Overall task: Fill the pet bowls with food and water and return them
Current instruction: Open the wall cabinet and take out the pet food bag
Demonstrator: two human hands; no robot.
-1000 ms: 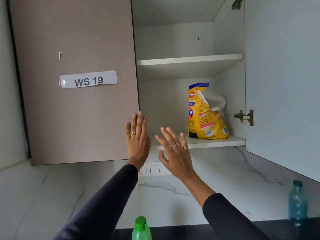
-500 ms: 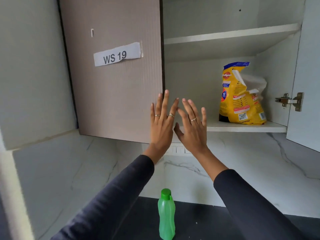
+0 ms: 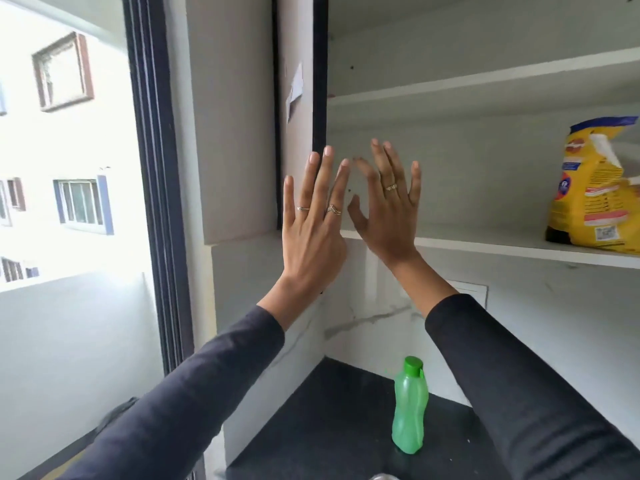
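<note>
A yellow pet food bag [image 3: 595, 188] stands upright on the lower shelf [image 3: 485, 245] of an open wall cabinet, at the far right. My left hand [image 3: 313, 233] is raised with fingers spread, in front of the edge of the left cabinet door [image 3: 298, 133], which is swung out and seen nearly edge-on. My right hand [image 3: 388, 209] is raised beside it, fingers apart, in front of the cabinet's inside. Both hands hold nothing. A green water bottle [image 3: 409, 407] stands capped on the black counter [image 3: 329, 427] below. No pet bowl is in view.
A window with a dark frame [image 3: 156, 185] fills the left side. The upper cabinet shelf [image 3: 485, 84] holds nothing that I can see. A marble backsplash [image 3: 554, 334] with a switch plate [image 3: 474, 294] runs under the cabinet.
The view has swung left, so the window appears and the bag sits at the right edge. The left door has swung further out, now nearly edge-on. Both hands stay raised and empty.
</note>
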